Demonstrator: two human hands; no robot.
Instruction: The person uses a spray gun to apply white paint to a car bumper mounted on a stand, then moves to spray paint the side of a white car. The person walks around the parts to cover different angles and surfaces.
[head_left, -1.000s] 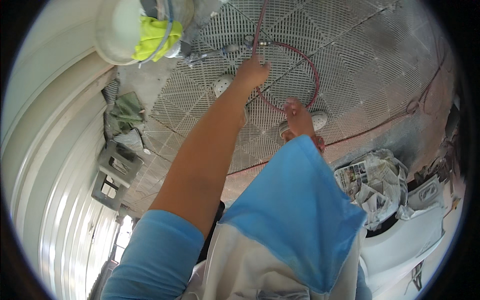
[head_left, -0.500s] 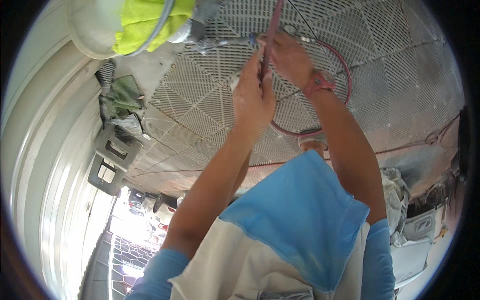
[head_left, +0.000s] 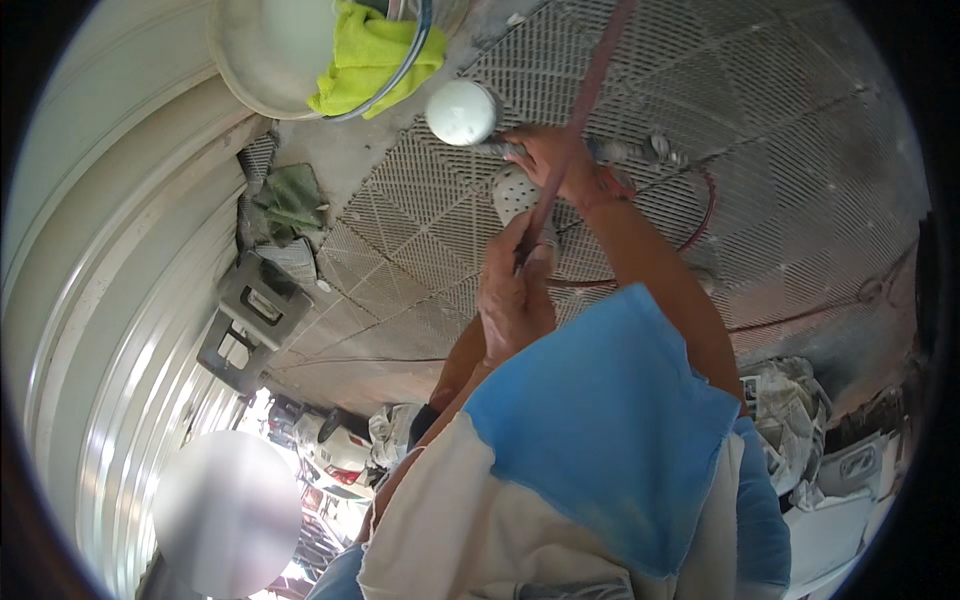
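Note:
My left hand (head_left: 515, 295) is closed round a dull red hose (head_left: 590, 95) that comes down from the top of the picture. Just beyond its fingertips is a pale round piece dotted with holes (head_left: 517, 193); whether the hand touches it is hidden. My right hand (head_left: 555, 165), past the hose, has its fingers curled round a grey tube-like tool (head_left: 620, 150). The tool's left end lies against a white round-topped object (head_left: 462, 112), and a fitting (head_left: 665, 150) sits at its right end. A thinner red hose (head_left: 708, 205) curves below the fitting.
Grey slatted floor tiles (head_left: 400, 215) lie below. At the upper left a white bucket (head_left: 235, 60) bears a yellow-green cloth (head_left: 375, 60). A green rag (head_left: 290, 203) and a grey plastic block (head_left: 265, 300) lie by the ribbed wall (head_left: 130, 250). Crumpled plastic sheeting (head_left: 785, 410) is at right.
My left hand has come nearer my body, still on the hose. My right hand has moved a little lower. The view has shifted, and the white round-topped object and perforated piece now show more fully.

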